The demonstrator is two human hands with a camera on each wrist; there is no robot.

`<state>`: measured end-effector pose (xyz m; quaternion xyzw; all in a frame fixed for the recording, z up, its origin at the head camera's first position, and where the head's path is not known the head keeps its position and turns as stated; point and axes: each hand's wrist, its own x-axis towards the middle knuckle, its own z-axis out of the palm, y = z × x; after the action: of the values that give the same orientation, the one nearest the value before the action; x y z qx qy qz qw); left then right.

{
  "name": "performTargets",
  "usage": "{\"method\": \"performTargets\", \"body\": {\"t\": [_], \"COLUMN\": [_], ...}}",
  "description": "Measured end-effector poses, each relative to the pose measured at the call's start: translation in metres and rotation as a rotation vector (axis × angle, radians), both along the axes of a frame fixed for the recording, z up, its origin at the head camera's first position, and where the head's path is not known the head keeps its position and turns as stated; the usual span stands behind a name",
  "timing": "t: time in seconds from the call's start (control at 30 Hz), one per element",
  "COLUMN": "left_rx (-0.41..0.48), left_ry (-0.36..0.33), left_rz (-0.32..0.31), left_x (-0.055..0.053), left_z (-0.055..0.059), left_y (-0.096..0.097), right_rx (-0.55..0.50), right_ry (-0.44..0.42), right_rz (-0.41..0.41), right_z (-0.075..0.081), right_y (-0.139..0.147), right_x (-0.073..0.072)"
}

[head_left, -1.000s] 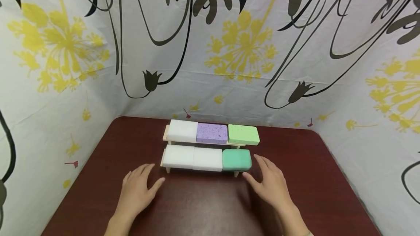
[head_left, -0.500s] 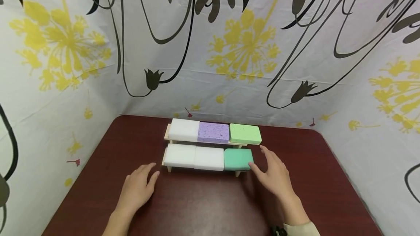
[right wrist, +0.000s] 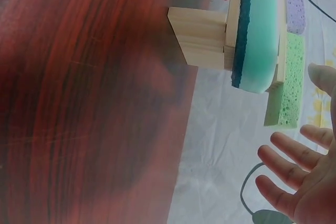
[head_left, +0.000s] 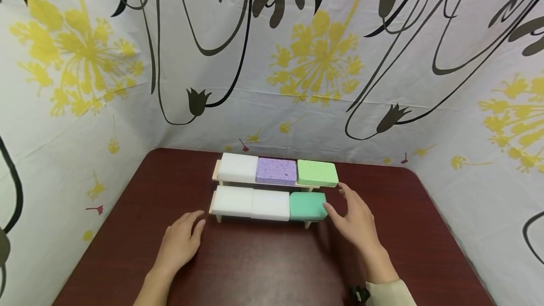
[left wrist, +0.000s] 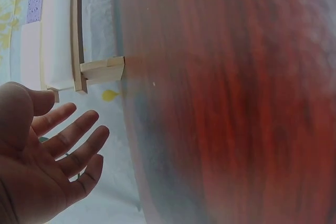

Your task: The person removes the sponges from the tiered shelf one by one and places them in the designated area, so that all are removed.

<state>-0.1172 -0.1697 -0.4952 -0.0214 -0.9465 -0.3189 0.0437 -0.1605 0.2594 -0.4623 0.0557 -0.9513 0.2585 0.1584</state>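
Two low wooden racks stand on the table, one behind the other. On the front rack lie two white sponges [head_left: 250, 203] and a teal sponge [head_left: 308, 206] with a dark underside. The rear rack holds a white sponge [head_left: 238, 168], a purple sponge [head_left: 276, 171] and a light green sponge [head_left: 317, 173] that juts past the rack's right end. My left hand [head_left: 178, 242] is off the front rack's left end, fingers loosely bent and holding nothing. Beside the teal sponge is my right hand [head_left: 356, 223], fingers spread; the right wrist view shows it apart from the sponges.
The dark red-brown table [head_left: 263, 268] runs back to a patterned cloth [head_left: 238, 122], which also hangs along both sides. A wooden rack leg [left wrist: 105, 70] shows in the left wrist view. A dark band [head_left: 360, 293] is at the right sleeve.
My right hand has shifted slightly right and forward, and its cuff has come into view. My left thumb has drawn closer to its fingers. The sponges stay on the racks.
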Motion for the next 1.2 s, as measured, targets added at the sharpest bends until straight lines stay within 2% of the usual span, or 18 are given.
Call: {"method": "performTargets", "body": {"t": [0.3,0.63,1.2], "left_rx": [0.017,0.039,0.085], "left_ry": [-0.005,-0.013,-0.012], "left_rz": [0.005,0.008,0.011], "left_x": [-0.003,-0.006,-0.014], "left_z": [-0.002,-0.004,-0.012], "left_y": [0.001,0.003,0.002], "right_rx": [-0.014,-0.086,-0.128], "right_ry": [0.023,0.012,0.004], "right_rz": [0.004,0.005,-0.007], "right_z": [0.0,0.0,0.001], "right_y": [0.001,0.0,-0.003], "right_x": [-0.004,-0.011,-0.022]}}
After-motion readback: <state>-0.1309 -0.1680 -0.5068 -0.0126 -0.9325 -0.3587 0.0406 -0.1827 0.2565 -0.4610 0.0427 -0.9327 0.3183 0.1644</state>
